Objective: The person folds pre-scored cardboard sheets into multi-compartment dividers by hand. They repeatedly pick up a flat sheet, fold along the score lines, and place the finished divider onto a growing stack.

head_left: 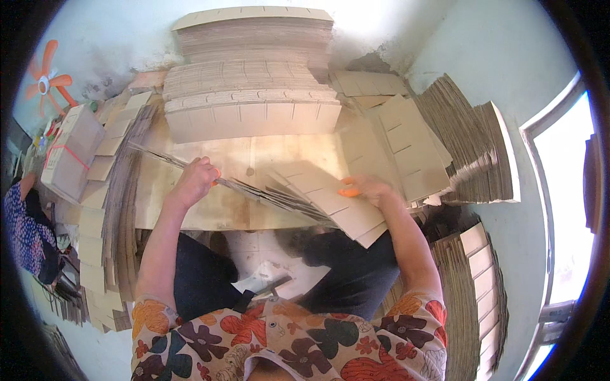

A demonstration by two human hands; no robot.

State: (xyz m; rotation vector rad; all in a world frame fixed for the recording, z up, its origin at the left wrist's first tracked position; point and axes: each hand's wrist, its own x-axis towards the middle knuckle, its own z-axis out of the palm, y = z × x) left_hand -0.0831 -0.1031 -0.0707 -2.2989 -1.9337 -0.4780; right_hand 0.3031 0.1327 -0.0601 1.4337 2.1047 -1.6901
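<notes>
My left hand [196,181] is closed around long, thin cardboard strips [155,153], seen almost edge-on above the wooden table [279,149]. Orange covers show on fingers of both hands. To the right, my right hand [373,190] grips the upper edge of a slotted cardboard divider [324,193], which tilts toward me over the table's front edge. Several strips spread like a fan between the hands and meet the underside of this divider, so how they join is partly hidden.
A tall stack of slotted cardboard [251,117] stands at the table's back. More piles lie at the left [117,184], right [464,140] and lower right [460,298]. An orange fan [43,84] stands far left. Another person in blue patterned clothing [28,232] is at the left edge.
</notes>
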